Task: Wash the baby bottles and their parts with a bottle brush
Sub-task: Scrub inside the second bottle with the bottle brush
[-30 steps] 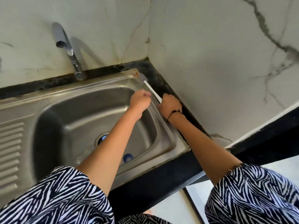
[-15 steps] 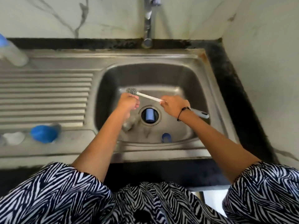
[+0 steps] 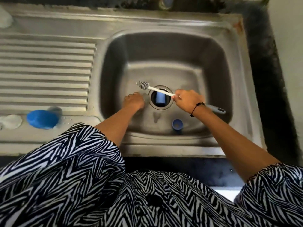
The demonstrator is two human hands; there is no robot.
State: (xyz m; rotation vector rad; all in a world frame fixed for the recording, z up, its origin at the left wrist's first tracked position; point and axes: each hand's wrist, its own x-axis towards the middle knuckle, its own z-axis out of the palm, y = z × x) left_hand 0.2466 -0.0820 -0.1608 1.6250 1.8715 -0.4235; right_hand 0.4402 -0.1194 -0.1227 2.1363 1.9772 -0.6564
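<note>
The bottle brush has a white shaft, a grey bristle head pointing left and a grey handle end behind my wrist. My right hand grips the shaft over the basin of the steel sink. Just left of the drain, my left hand is low in the basin with its fingers curled downward. Whatever it may hold is hidden. A blue bottle part sits in the drain opening under the brush shaft. A blue ring cap lies by the basin's front wall.
On the ribbed drainboard's front edge lie a blue cap and a pale round part. A blurred pale bottle is at the far left. The tap base stands at the top, with a dark counter along the right.
The view has swung from the right corner down over the basin. Both hands moved from the sink's right rim to the drain, the right hand carrying the brush, now clear of the left hand.
</note>
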